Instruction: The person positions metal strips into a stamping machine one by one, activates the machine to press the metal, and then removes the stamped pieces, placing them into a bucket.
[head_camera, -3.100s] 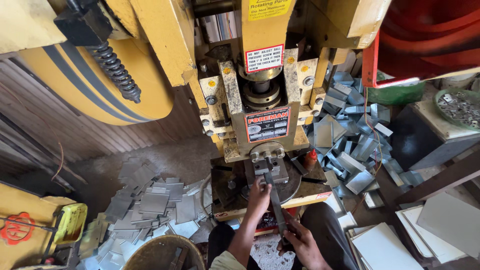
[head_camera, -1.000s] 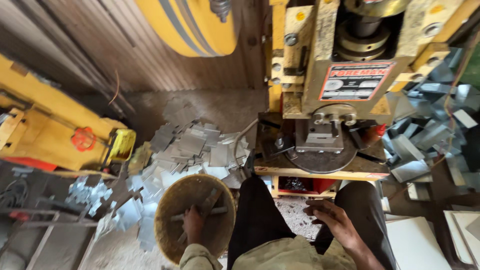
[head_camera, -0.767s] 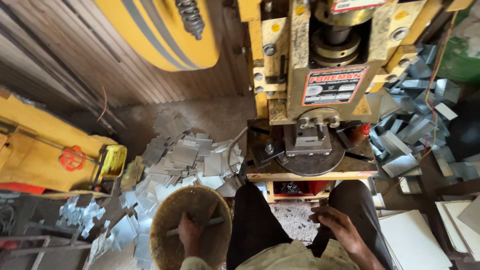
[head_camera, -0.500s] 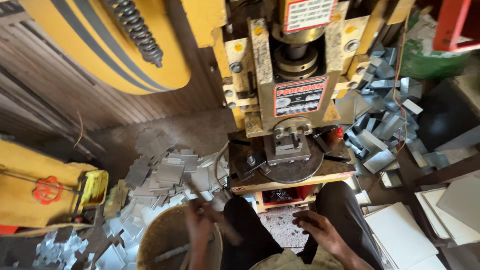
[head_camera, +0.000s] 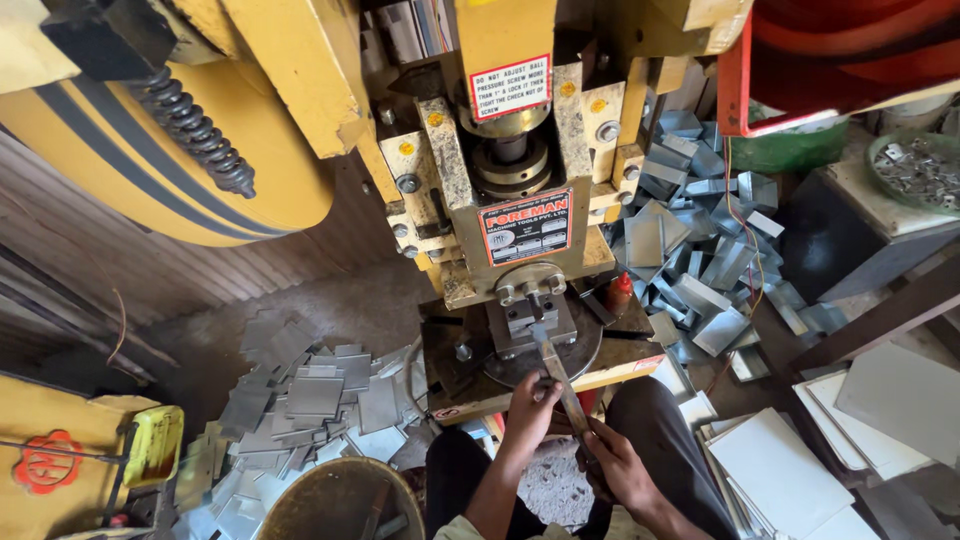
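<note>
Head view, left hand: my left hand (head_camera: 528, 408) sits at the front edge of the press bed (head_camera: 470, 385), fingers curled around the metal strip (head_camera: 556, 372) near its middle.
Head view, right hand: my right hand (head_camera: 617, 468) is below the bed's front edge, between my knees, fingers closed on the strip's near end.
Metal strip: long, narrow, grey; it runs from my right hand up and left across the bed, its far end under the die block (head_camera: 530, 318) at the bed's centre.
Press: yellow frame, ram (head_camera: 508, 160) directly above the die; large yellow flywheel (head_camera: 150, 150) with a black coil spring (head_camera: 190, 135) at upper left.
Floor, left of bed: heap of flat grey blanks (head_camera: 310, 395); round rusty tub (head_camera: 340, 500) at the bottom edge.
Floor, right of bed: pile of bent grey pieces (head_camera: 700, 250); stack of pale sheets (head_camera: 790, 470) at lower right.
Bed, right edge: small red bottle (head_camera: 621, 292), upright.
</note>
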